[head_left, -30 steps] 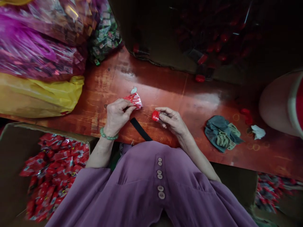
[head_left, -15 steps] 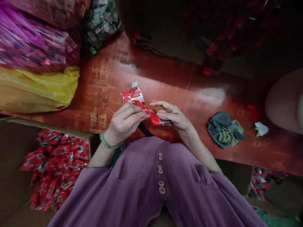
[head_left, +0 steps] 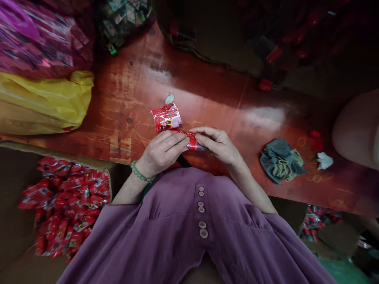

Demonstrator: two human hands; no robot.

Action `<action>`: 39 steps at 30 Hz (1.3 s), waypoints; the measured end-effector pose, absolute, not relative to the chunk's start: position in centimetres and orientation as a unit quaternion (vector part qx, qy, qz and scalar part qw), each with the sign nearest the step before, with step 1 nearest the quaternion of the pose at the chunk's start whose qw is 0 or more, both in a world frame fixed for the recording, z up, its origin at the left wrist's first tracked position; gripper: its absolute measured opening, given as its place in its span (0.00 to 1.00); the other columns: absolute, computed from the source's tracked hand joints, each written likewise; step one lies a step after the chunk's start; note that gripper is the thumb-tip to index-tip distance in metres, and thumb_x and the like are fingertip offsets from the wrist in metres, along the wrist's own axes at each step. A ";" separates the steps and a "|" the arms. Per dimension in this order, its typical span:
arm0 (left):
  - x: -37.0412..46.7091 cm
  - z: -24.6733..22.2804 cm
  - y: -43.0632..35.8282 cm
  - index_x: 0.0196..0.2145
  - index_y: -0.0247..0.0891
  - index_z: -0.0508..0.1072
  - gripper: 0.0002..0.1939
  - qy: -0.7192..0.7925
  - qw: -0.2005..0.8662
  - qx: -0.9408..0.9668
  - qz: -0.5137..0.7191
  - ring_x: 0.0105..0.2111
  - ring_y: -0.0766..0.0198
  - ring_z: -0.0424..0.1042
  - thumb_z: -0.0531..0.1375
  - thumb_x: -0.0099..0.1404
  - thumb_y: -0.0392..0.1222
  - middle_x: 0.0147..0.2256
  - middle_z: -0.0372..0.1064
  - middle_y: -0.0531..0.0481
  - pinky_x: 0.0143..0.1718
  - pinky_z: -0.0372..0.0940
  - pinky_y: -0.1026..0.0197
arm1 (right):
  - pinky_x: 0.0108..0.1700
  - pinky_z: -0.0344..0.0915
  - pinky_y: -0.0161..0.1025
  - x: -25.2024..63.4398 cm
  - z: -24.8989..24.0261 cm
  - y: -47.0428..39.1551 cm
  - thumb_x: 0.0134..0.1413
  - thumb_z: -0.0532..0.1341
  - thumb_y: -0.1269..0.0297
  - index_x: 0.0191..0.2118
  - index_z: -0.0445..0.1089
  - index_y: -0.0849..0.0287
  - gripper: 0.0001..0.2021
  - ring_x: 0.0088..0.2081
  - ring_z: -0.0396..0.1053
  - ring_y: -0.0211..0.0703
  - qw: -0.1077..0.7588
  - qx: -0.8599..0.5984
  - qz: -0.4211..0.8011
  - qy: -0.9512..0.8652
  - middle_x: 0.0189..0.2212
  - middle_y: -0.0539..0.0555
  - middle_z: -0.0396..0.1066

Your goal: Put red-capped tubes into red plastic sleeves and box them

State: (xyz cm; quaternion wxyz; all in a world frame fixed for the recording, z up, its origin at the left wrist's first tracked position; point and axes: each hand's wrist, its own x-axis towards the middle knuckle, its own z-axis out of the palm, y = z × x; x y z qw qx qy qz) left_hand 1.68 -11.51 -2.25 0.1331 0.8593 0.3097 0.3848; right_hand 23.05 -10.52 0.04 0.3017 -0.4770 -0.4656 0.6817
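Observation:
Over the table's front edge, my left hand [head_left: 163, 152] has its fingers pinched on a small red printed wrapper [head_left: 192, 141]. My right hand [head_left: 220, 145] grips the other end, thumb and fingers around a small clear container [head_left: 203, 148]. Its red top, if that is what shows, lies inside or under the wrapper. The fingers hide part of both. Just beyond my left hand, flat red and pink printed wrappers [head_left: 166, 117] lie on the table.
The reddish table [head_left: 207, 94] carries a grey-green cloth bundle [head_left: 281, 161] at right and a yellow bag [head_left: 44, 104] at left. A box [head_left: 111, 177] at lower left holds red wrapped pieces [head_left: 68, 205]. A dark carton [head_left: 204, 43] stands at the back.
The red end of the container was bare beside the wrapper; now the wrapper covers it. My hands have come closer together, and the view has shifted slightly.

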 end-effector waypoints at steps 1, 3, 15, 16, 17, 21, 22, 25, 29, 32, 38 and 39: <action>1.7 -2.4 -11.5 0.50 0.36 0.74 0.16 0.306 0.126 0.862 0.385 0.42 0.60 0.75 0.64 0.64 0.32 0.44 0.78 0.42 0.42 0.72 0.57 | 0.44 0.69 0.35 23.0 0.0 -10.6 0.58 0.64 0.60 0.43 0.79 0.54 0.10 0.36 0.72 0.34 0.300 -0.478 0.676 -0.474 0.37 0.48 0.78; 1.7 -2.7 -11.5 0.51 0.37 0.74 0.17 0.299 0.106 0.868 0.381 0.42 0.59 0.75 0.65 0.64 0.33 0.44 0.79 0.43 0.42 0.71 0.57 | 0.45 0.70 0.36 22.7 -0.1 -10.8 0.60 0.63 0.59 0.43 0.79 0.55 0.10 0.37 0.73 0.35 0.295 -0.478 0.671 -0.484 0.36 0.48 0.77; 3.3 -1.2 -13.5 0.59 0.47 0.69 0.38 0.522 0.530 0.396 0.538 0.62 0.49 0.64 0.71 0.53 0.62 0.62 0.64 0.44 0.60 0.64 0.48 | 0.20 0.57 0.31 21.0 -0.5 -12.0 0.63 0.61 0.50 0.45 0.75 0.52 0.13 0.18 0.55 0.30 0.408 -0.541 0.583 -0.448 0.24 0.45 0.68; 3.8 -0.7 -13.8 0.56 0.47 0.71 0.34 0.501 0.601 0.318 0.536 0.58 0.52 0.69 0.70 0.55 0.60 0.59 0.67 0.44 0.57 0.67 0.52 | 0.22 0.60 0.32 20.8 -0.5 -12.0 0.63 0.61 0.50 0.46 0.75 0.52 0.14 0.19 0.57 0.30 0.416 -0.541 0.570 -0.457 0.27 0.46 0.70; 4.2 -0.2 -14.0 0.52 0.45 0.74 0.29 0.477 0.660 0.252 0.523 0.53 0.57 0.73 0.70 0.56 0.58 0.55 0.71 0.45 0.54 0.70 0.56 | 0.25 0.64 0.33 20.6 -0.5 -12.0 0.63 0.61 0.51 0.46 0.75 0.53 0.14 0.22 0.61 0.31 0.422 -0.540 0.555 -0.472 0.31 0.48 0.73; 5.6 0.7 -13.9 0.35 0.38 0.79 0.14 0.442 0.740 0.134 0.489 0.37 0.67 0.76 0.72 0.56 0.49 0.37 0.78 0.49 0.42 0.72 0.64 | 0.42 0.72 0.40 19.9 -0.3 -12.0 0.65 0.58 0.54 0.47 0.74 0.54 0.13 0.38 0.72 0.39 0.417 -0.519 0.488 -0.565 0.41 0.52 0.76; 5.8 0.7 -13.7 0.34 0.38 0.79 0.13 0.443 0.738 0.125 0.492 0.35 0.67 0.76 0.72 0.56 0.48 0.35 0.78 0.50 0.41 0.72 0.64 | 0.44 0.72 0.40 19.8 -0.3 -11.9 0.66 0.57 0.54 0.48 0.73 0.54 0.13 0.38 0.73 0.39 0.407 -0.515 0.478 -0.584 0.40 0.52 0.76; 5.8 0.5 -13.0 0.34 0.37 0.80 0.13 0.452 0.727 0.111 0.505 0.35 0.65 0.77 0.72 0.55 0.48 0.33 0.79 0.49 0.43 0.72 0.60 | 0.43 0.72 0.40 20.2 0.2 -12.0 0.66 0.57 0.53 0.57 0.68 0.52 0.17 0.35 0.72 0.39 0.349 -0.515 0.494 -0.608 0.38 0.51 0.75; 5.6 0.0 -12.5 0.32 0.38 0.80 0.14 0.465 0.697 0.116 0.534 0.34 0.63 0.77 0.74 0.52 0.48 0.32 0.79 0.50 0.46 0.71 0.58 | 0.42 0.73 0.40 21.3 0.5 -12.2 0.65 0.59 0.53 0.59 0.65 0.51 0.20 0.35 0.73 0.39 0.292 -0.505 0.561 -0.587 0.42 0.51 0.75; 5.7 -0.5 -12.4 0.30 0.38 0.80 0.14 0.478 0.676 0.130 0.546 0.32 0.65 0.76 0.75 0.50 0.49 0.30 0.79 0.52 0.46 0.70 0.59 | 0.40 0.75 0.40 21.7 0.2 -12.4 0.67 0.57 0.56 0.55 0.69 0.52 0.15 0.32 0.74 0.38 0.304 -0.509 0.558 -0.580 0.41 0.51 0.77; 5.9 -1.0 -12.1 0.29 0.38 0.81 0.16 0.481 0.667 0.136 0.553 0.32 0.66 0.76 0.76 0.48 0.50 0.30 0.79 0.52 0.45 0.70 0.60 | 0.46 0.76 0.46 21.1 -0.4 -12.4 0.63 0.61 0.59 0.53 0.72 0.52 0.14 0.40 0.78 0.44 0.356 -0.516 0.464 -0.626 0.47 0.54 0.78; 5.9 -1.0 -12.1 0.30 0.38 0.81 0.16 0.476 0.664 0.137 0.560 0.32 0.66 0.76 0.76 0.48 0.50 0.30 0.79 0.52 0.45 0.70 0.59 | 0.43 0.77 0.44 20.9 -0.5 -12.4 0.64 0.61 0.59 0.53 0.72 0.51 0.14 0.36 0.78 0.42 0.361 -0.511 0.482 -0.614 0.47 0.54 0.78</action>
